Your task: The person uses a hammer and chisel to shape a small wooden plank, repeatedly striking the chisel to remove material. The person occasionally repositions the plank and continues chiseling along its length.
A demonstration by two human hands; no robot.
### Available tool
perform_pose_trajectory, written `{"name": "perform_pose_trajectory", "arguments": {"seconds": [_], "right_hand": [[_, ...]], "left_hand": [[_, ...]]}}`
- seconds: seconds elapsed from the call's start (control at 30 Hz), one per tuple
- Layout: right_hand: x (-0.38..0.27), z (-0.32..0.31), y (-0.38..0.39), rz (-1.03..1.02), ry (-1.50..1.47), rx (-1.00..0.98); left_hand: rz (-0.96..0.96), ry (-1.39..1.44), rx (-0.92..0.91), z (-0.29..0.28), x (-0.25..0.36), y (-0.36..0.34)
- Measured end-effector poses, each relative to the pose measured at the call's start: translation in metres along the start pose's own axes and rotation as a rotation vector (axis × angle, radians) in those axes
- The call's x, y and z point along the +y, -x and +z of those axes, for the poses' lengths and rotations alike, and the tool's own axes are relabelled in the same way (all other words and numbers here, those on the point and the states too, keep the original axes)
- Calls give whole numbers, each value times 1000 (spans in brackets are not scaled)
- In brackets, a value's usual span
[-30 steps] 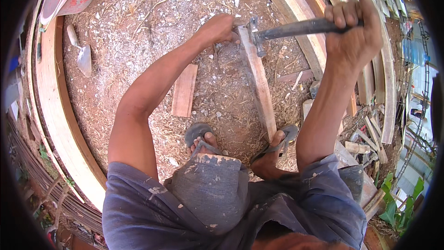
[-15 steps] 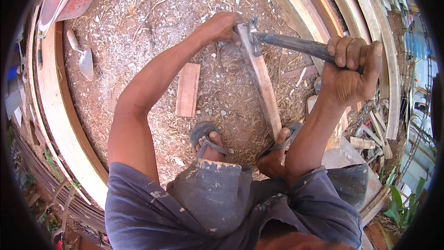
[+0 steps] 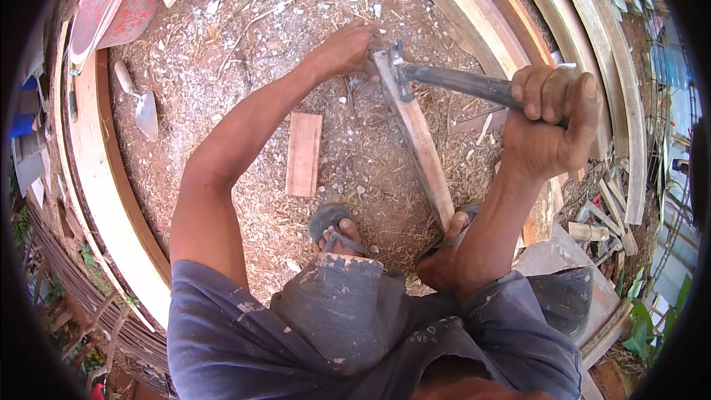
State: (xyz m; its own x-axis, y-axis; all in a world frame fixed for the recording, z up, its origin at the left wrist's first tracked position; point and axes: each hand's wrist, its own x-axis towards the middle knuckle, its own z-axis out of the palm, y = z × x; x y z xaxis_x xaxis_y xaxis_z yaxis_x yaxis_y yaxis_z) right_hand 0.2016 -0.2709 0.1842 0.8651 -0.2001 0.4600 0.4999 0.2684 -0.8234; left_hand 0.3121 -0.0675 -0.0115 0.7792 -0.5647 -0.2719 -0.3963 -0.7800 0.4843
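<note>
Grey metal on a black-handled hammer (image 3: 463, 83) hides part of a long, narrow, rough brown wooden strip (image 3: 425, 151), which slants across the chip-strewn ground (image 3: 378, 178) to the partly covered right foot (image 3: 437, 270). The right hand (image 3: 548, 120) wraps the hammer; the left hand (image 3: 345, 52) bends by the strip's far end, its grip unclear.

Hammer (image 3: 459, 81) — blackish grey | narrow timber (image 3: 420, 130) — tan, grey-sided | short board (image 3: 304, 154): pinkish brown | trowel (image 3: 147, 115): silver-grey blade, beige handle | clothing (image 3: 215, 311): blue-grey, pale-flecked | curved container (image 3: 133, 16): red-mottled
</note>
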Motion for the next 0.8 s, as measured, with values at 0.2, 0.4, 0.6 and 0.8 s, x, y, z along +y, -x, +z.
{"name": "perform_pose_trajectory", "arguments": {"seconds": [0.2,0.4,0.6,0.8], "right_hand": [[7,59,-63,181,183,99],[-7,-53,42,121,-287,47],[-22,-73,26,40,-161,61],[-33,-74,2,187,-87,52]], "left_hand": [[4,-15,98,26,-8,9],[127,-31,202,11,-26,14],[249,-109,235,9,-11,-8],[162,32,205,28,-13,0]]}}
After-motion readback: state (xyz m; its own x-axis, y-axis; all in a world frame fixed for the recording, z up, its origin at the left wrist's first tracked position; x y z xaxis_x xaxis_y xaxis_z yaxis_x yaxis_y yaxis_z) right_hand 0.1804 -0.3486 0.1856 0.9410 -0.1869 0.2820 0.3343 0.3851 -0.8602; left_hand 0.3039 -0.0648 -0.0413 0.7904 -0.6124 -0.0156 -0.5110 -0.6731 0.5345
